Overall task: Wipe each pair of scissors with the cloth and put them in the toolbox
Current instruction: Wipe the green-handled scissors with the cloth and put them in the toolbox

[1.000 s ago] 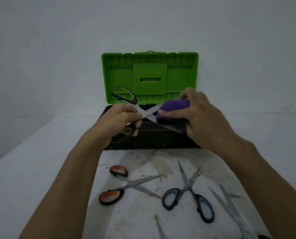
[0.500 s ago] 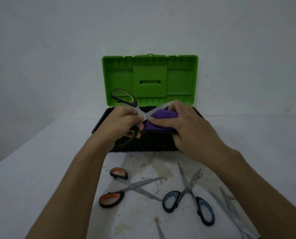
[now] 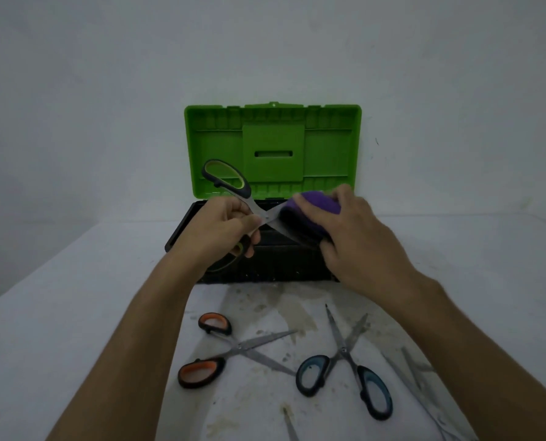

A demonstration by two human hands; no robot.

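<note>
Right hand [image 3: 357,237] folds the purple cloth [image 3: 316,208] over one blade; left hand [image 3: 224,227] steadies the scissors.

Left hand grips the green-handled scissors [image 3: 233,186] near the pivot, fingers curled round the lower handle, the upper loop standing up and to the left. Blades run from that pivot rightward and slightly down, straight into the right hand's pinch, so the wiping stroke must follow that axis. Both hands are held above the open toolbox [image 3: 265,265], its green lid [image 3: 271,148] upright behind; the drop lies directly below. On the stained tabletop [image 3: 74,313] nearer the person lie orange-handled scissors [image 3: 233,348], blue-handled scissors [image 3: 348,364], and further blades at the lower edge, judged not yet wiped.
</note>
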